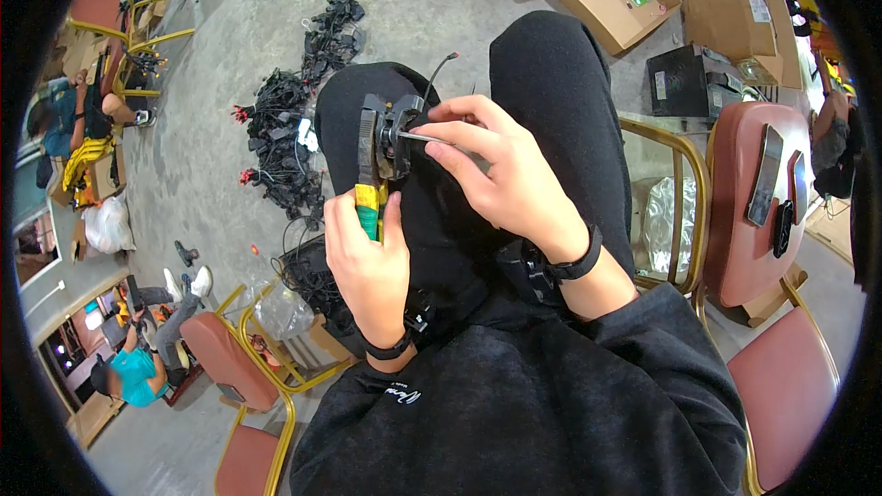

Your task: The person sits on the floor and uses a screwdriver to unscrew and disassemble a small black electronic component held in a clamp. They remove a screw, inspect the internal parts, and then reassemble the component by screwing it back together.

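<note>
Above my thighs, my left hand [366, 262] is closed round the lower end of a black device [393, 142] wrapped with yellow and green tape [368, 211]. A short black cable [439, 72] with a reddish tip sticks up from the device's top. Between the thumb and fingers of my right hand [501, 165] is a thin metal rod-like tool [424, 137]. Its tip reaches the round part on the device's side; what it touches there is too small to tell. The tool's rear end is hidden by my right hand.
A heap of black cables and small black parts [280, 133] lies on the concrete floor to the left. Open cardboard boxes [617, 0] and a black box [682, 83] stand at the far right. Phones [764, 174] rest on a chair [744, 266]. People sit at the left.
</note>
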Available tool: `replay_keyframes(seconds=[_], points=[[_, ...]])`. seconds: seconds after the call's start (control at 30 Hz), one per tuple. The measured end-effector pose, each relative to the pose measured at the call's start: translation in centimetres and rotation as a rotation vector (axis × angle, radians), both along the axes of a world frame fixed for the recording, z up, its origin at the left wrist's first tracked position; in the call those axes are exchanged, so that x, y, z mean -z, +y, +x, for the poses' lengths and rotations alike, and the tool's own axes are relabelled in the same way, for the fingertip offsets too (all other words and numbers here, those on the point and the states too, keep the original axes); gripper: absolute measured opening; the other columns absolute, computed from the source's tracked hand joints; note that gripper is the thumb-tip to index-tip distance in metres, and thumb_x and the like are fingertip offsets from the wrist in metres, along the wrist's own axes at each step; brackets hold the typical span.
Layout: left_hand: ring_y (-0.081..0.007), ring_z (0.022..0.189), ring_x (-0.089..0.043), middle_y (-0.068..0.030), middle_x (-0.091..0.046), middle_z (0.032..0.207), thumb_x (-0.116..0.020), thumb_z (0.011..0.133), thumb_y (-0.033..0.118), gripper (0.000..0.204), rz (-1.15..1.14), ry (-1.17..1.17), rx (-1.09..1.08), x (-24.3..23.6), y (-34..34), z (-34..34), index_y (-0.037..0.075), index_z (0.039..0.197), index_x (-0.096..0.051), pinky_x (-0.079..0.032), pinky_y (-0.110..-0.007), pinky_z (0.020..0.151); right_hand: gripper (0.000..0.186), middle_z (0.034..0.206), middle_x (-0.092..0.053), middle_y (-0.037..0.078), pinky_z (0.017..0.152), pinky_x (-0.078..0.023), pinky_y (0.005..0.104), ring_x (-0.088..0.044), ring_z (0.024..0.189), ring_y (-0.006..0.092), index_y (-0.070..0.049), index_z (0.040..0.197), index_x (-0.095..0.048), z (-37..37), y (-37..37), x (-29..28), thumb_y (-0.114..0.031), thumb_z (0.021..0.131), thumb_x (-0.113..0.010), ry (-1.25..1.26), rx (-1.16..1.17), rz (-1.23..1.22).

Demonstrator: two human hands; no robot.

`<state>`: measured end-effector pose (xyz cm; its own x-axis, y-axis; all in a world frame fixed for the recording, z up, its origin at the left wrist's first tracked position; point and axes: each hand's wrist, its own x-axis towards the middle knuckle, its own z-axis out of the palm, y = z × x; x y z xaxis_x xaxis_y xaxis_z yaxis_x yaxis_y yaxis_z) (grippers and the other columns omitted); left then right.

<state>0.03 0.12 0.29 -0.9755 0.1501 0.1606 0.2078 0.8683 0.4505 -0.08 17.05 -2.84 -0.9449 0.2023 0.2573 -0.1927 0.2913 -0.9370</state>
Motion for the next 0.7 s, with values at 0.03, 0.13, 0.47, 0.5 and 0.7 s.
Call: replay_keyframes(seconds=[0.03, 0.13, 0.47, 0.5, 0.7], points=[[-0.0392, 0.084, -0.058, -0.0165, -0.055, 0.091, -0.073, 0.085, 0.015, 0.029, 0.000, 0.004, 0.002, 0.0, 0.0, 0.0, 0.000, 0.101, -0.053, -0.046, -0.044, 0.074, 0.015, 0.103, -0.064, 0.013, 0.079, -0.053, 0.0335, -0.065, 0.089, 0.0261, -0.003, 0.103, -0.072, 0.1, 0.2, -0.1, -0.010, 0.090, -0.067, -0.033, -0.021, -0.030], [-0.0391, 0.084, -0.058, -0.0166, -0.055, 0.091, -0.073, 0.086, 0.015, 0.029, 0.005, 0.009, 0.013, 0.1, 0.0, -0.1, 0.000, 0.101, -0.053, -0.046, -0.044, 0.073, 0.016, 0.091, -0.066, 0.010, 0.074, -0.052, 0.0306, -0.065, 0.082, 0.0190, -0.003, 0.104, -0.072, 0.2, 0.5, -0.3, -0.012, 0.093, -0.065, -0.178, -0.091, -0.172], [-0.0393, 0.083, -0.058, -0.0167, -0.055, 0.090, -0.073, 0.086, 0.015, 0.029, 0.014, -0.001, 0.031, -0.1, -0.2, -0.1, 0.000, 0.101, -0.053, -0.045, -0.044, 0.073, 0.032, 0.064, -0.063, 0.005, 0.045, -0.044, 0.0221, -0.055, 0.046, 0.0082, 0.001, 0.102, -0.065, -0.1, 0.8, -0.7, -0.026, 0.104, -0.049, -0.567, -0.318, -0.752], [-0.0394, 0.083, -0.058, -0.0168, -0.055, 0.091, -0.072, 0.086, 0.015, 0.029, 0.015, -0.002, 0.033, 0.0, -0.1, -0.1, 0.000, 0.101, -0.053, -0.045, -0.044, 0.073, 0.033, 0.063, -0.062, 0.006, 0.042, -0.043, 0.0213, -0.054, 0.043, 0.0082, 0.001, 0.102, -0.065, -0.1, 0.9, -0.6, -0.027, 0.105, -0.047, -0.585, -0.323, -0.799], [-0.0397, 0.085, -0.058, -0.0175, -0.055, 0.092, -0.072, 0.087, 0.015, 0.029, -0.005, 0.014, 0.047, 0.1, -0.2, 0.0, -0.001, 0.102, -0.053, -0.045, -0.045, 0.074, 0.035, 0.061, -0.062, 0.008, 0.039, -0.044, 0.0219, -0.059, 0.041, 0.0128, 0.005, 0.104, -0.063, -0.2, 1.1, -1.2, -0.025, 0.106, -0.045, -0.617, -0.370, -0.921]])
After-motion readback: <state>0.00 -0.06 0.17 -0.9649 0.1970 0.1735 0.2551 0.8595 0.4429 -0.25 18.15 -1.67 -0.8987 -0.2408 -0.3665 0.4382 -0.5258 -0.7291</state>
